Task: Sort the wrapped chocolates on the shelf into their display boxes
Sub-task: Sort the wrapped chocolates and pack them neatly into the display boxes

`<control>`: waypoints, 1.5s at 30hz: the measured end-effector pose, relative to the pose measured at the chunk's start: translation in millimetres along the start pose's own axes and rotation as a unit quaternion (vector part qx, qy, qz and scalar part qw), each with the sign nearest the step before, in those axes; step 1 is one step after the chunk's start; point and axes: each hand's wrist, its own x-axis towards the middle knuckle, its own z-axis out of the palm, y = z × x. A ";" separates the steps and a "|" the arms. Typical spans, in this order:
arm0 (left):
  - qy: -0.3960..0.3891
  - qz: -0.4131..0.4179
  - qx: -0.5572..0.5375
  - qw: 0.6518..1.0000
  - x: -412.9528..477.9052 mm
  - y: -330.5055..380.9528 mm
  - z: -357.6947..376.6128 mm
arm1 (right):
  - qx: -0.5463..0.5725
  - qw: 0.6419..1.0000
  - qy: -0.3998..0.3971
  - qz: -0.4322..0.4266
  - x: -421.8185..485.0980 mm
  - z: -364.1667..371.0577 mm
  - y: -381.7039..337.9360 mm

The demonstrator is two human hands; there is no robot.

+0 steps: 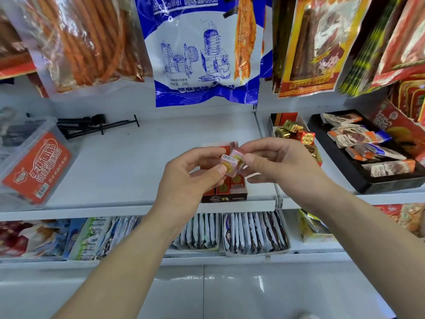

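Note:
Above the white shelf (128,157) my left hand (195,173) pinches a pink wrapped chocolate (228,165) with a gold disc on its face. My right hand (276,162) pinches a second pink wrapped chocolate (236,154) right beside the first; the two touch. Under both hands stands a small display box (224,196) with red wrapped chocolates in rows, mostly hidden by my fingers. To the right, another display box (279,118) holds gold and red wrapped chocolates (305,137).
A black tray (368,183) of wrapped bars lies at the right. A clear tub with a red label (34,166) and black hooks (96,125) sit at the left. Snack bags (202,54) hang above. Sachet boxes (255,231) fill the lower shelf.

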 end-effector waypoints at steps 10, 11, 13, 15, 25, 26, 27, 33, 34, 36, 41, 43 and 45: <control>0.008 0.029 0.039 0.999 0.8 -3.5 0.0 | -0.009 1.000 -0.018 -0.016 -0.3 2.3 0.4; 0.003 0.032 0.042 0.999 0.4 -2.9 1.0 | -0.009 1.000 -0.015 -0.013 -0.2 2.2 1.2; -0.005 0.031 0.035 0.999 -0.7 -1.7 3.2 | -0.004 1.000 -0.004 -0.005 0.2 2.1 2.5; -0.002 0.021 0.006 1.000 -1.5 0.0 4.9 | 0.013 1.000 0.008 0.008 0.5 2.0 3.2; 0.054 0.040 0.076 0.995 3.6 -6.5 3.4 | 0.015 1.000 -0.010 0.021 0.1 5.2 5.6; 0.053 0.044 0.084 0.994 4.4 -7.5 2.9 | 0.004 1.000 -0.009 0.018 0.3 5.8 5.4; 0.051 0.046 0.092 0.993 5.3 -8.1 2.5 | 0.002 1.000 -0.006 0.019 1.2 6.4 5.8; 0.058 0.081 0.211 0.972 27.2 -19.7 -13.9 | -0.052 0.996 0.053 0.040 15.1 -5.1 4.6; 0.053 0.083 0.268 0.958 33.6 -24.3 -18.1 | -0.084 0.993 0.078 0.039 18.5 -9.6 6.1; 0.020 0.073 0.356 0.931 45.0 -32.3 -21.9 | -0.124 0.984 0.119 0.040 23.5 -16.8 11.0; -0.039 0.079 0.489 0.868 63.1 -35.9 -15.5 | -0.194 0.976 0.093 0.040 32.0 -20.6 23.2; -0.061 0.053 0.528 0.846 67.6 -35.4 -13.5 | -0.210 0.974 0.079 0.037 35.9 -19.9 25.2; -0.079 0.030 0.561 0.823 72.2 -35.6 -12.1 | -0.219 0.973 0.071 0.036 38.8 -19.1 26.6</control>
